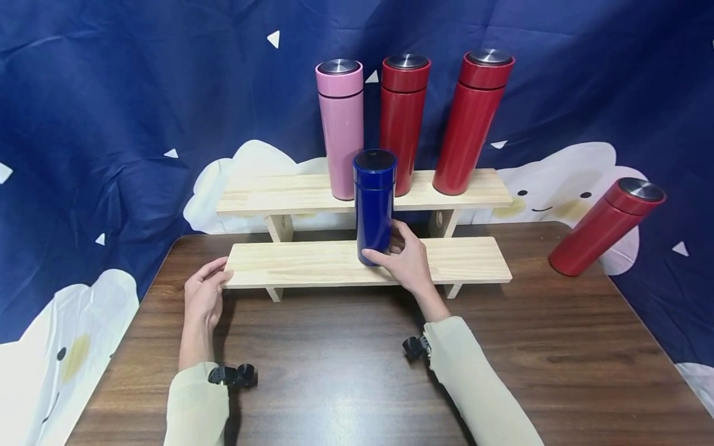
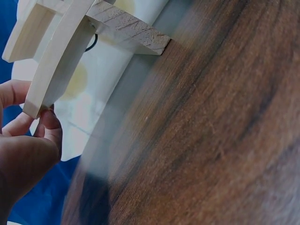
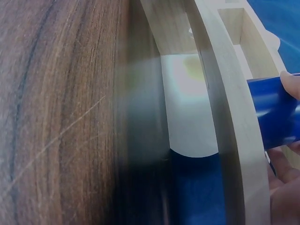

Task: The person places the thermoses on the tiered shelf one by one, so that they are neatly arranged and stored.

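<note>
A two-tier wooden shelf stands on the table. My right hand grips a dark blue thermos bottle low on its body, thumb in front and fingers round the right side. The bottle stands upright over the lower tier, its base at the board, as the right wrist view also shows the blue bottle against the plank. At the left end of the lower tier, my left hand pinches the board's corner; in the left wrist view, thumb and fingers lie on either side of the plank.
On the upper tier stand a pink thermos and two red ones, a middle red thermos and a right red thermos. Another red thermos stands on the brown table at right. A blue patterned cloth hangs behind.
</note>
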The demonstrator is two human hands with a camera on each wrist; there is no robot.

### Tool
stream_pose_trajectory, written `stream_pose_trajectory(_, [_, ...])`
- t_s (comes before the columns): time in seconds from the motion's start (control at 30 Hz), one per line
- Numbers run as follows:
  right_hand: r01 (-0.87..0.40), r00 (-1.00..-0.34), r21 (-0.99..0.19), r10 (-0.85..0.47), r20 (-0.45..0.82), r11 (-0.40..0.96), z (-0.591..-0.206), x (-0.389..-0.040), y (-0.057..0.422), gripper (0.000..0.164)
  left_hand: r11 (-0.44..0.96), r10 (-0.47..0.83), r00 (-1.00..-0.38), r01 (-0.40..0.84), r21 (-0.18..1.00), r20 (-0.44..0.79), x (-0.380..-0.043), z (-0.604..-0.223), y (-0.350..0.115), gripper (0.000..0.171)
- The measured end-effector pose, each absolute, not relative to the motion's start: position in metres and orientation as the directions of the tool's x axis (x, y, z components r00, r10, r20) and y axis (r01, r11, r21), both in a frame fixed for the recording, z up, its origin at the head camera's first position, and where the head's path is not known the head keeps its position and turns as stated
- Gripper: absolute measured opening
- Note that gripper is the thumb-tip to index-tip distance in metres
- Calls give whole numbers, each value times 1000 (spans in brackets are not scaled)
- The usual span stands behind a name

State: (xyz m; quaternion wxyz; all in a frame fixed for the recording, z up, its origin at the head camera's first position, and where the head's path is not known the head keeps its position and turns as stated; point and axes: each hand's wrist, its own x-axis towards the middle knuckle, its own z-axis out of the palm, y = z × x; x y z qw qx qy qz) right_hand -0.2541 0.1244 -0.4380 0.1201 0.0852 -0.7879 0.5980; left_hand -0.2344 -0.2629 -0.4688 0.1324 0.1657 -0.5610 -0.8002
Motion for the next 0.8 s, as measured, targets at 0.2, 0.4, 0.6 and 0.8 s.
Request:
stream_pose_trajectory(0.2, [-300, -952, -920, -11, 307, 251, -440, -253, 124, 75, -320, -403, -909, 35, 947, -103, -234, -469, -263, 32])
stream_pose_trajectory(0.4, [-297, -954, -926, -26, 300, 234, -440, -252, 125, 77, -331, -401, -910, 35, 943, -107, -234, -469, -263, 32])
stream_pose_trajectory(0.6, [-284, -958, -931, -36, 283, 227, -417, -238, 121, 72, -328, -393, -914, 44, 944, -95, -234, -471, -264, 34])
stream_pose_trajectory(0.8, [-270, -963, -935, -51, 266, 231, -399, -226, 119, 70, -338, -393, -914, 43, 940, -99, -235, -470, -264, 33])
